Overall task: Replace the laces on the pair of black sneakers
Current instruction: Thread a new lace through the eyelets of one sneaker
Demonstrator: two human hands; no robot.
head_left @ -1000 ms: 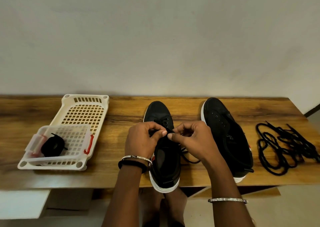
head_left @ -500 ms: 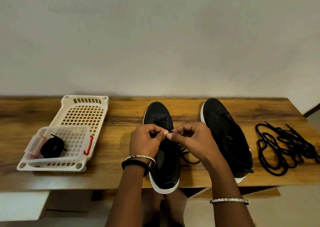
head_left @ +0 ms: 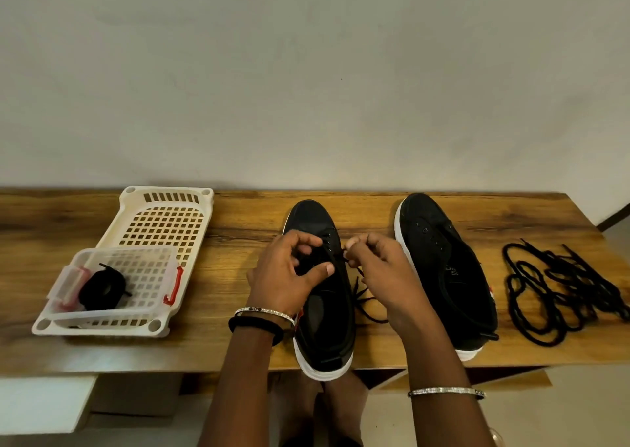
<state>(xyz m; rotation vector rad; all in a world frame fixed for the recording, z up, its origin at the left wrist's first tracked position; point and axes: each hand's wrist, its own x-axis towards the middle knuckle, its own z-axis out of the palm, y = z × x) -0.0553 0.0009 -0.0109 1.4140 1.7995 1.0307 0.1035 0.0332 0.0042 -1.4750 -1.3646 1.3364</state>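
Pinches the black lace (head_left: 364, 305) with the curled fingers of the right hand (head_left: 388, 276) just over the eyelets of the left sneaker (head_left: 324, 337) on the desk (head_left: 238, 238), hooks the left hand (head_left: 286, 276) over its tongue, thumb apart, grip impossible to tell, beside the right sneaker (head_left: 450, 276) and loose laces (head_left: 552, 289).

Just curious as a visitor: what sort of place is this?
Likely a room at home: a wooden table against a plain wall, a white plastic basket and black sneakers.
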